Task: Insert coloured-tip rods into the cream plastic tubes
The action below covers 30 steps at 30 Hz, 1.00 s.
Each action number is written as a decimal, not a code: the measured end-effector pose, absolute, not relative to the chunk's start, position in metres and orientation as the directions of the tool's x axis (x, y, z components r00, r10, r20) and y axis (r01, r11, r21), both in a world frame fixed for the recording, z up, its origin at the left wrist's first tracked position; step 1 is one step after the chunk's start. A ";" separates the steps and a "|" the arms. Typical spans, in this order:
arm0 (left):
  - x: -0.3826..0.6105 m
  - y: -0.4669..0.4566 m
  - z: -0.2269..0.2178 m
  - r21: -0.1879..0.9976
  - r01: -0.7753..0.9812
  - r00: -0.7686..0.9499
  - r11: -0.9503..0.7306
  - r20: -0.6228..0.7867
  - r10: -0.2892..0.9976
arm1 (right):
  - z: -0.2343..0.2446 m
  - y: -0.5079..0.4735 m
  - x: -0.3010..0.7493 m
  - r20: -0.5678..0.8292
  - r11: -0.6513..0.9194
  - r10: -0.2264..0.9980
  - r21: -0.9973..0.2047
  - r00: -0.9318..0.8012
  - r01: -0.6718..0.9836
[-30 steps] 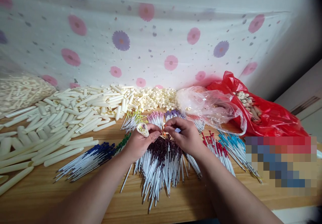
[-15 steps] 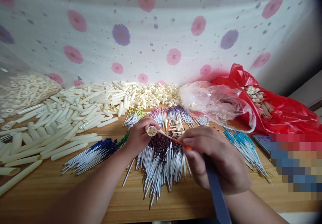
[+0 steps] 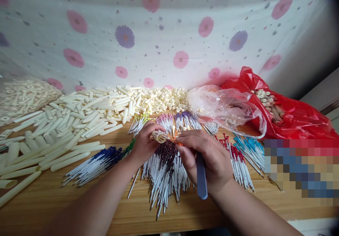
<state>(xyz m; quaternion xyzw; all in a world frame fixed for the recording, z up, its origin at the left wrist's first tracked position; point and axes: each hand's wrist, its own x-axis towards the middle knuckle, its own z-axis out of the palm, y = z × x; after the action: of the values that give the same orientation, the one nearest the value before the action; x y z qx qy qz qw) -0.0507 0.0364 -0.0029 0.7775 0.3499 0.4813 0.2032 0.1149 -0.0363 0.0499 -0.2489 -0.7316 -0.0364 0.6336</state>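
At the far left sits a clear bag of small cream parts [image 3: 26, 100]. Right of it, cream tubes [image 3: 91, 117] spread across the counter [image 3: 127, 225], the longest lying at the near left. A fan of blue-tipped rods [image 3: 91, 167] comes next, with green-tipped rods [image 3: 128, 149] just beside it. The left hand [image 3: 145, 142] is closed around a slotted cream piece [image 3: 160, 137], its open end facing near. Below the hands, near the middle, dark-tipped rods [image 3: 165, 179] fan out; pink-tipped rods [image 3: 164, 122] lie beyond. The right hand [image 3: 209, 154] pinches an orange-tipped rod [image 3: 178, 143] at the slotted piece; whether it goes inside is hard to tell. That hand also holds a grey-blue strip [image 3: 201, 179]. To its right are red-tipped rods [image 3: 238, 167], then light-blue-tipped rods [image 3: 250, 153], with a red bag [image 3: 299, 117] on the far side.
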 end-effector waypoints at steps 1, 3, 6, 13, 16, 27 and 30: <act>-0.051 0.036 -0.003 0.644 0.353 0.293 -0.679 0.613 0.734 | 0.049 -0.036 0.114 0.948 0.874 0.313 -0.263 -0.060 0.410; -0.052 0.036 -0.002 0.630 0.354 0.300 -0.691 0.623 0.722 | 0.048 -0.035 0.113 0.954 0.875 0.293 -0.243 -0.059 0.418; -0.053 0.035 -0.001 0.608 0.347 0.328 -0.714 0.635 0.700 | 0.045 -0.032 0.113 0.946 0.866 0.308 -0.235 -0.101 0.442; -0.059 0.029 0.002 0.519 0.378 0.362 -0.767 0.680 0.638 | 0.038 -0.020 0.115 0.888 0.821 0.434 -0.321 -0.151 0.472; -0.059 0.029 0.000 0.482 0.436 0.322 -0.760 0.705 0.632 | 0.039 -0.018 0.116 0.873 0.804 0.468 -0.357 -0.135 0.475; -0.059 0.032 0.000 0.370 0.528 0.189 -0.764 0.826 0.530 | 0.035 -0.016 0.111 0.794 0.747 0.604 -0.533 -0.071 0.397; -0.058 0.030 0.001 0.317 0.569 0.168 -0.758 0.858 0.485 | 0.032 -0.017 0.105 0.748 0.697 0.664 -0.624 0.012 0.354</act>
<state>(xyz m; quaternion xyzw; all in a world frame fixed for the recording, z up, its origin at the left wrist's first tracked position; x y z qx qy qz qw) -0.0581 0.0304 0.0007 0.7632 0.3455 0.5447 -0.0386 0.1050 -0.0173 0.0325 -0.3681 -0.6913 0.1274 0.6086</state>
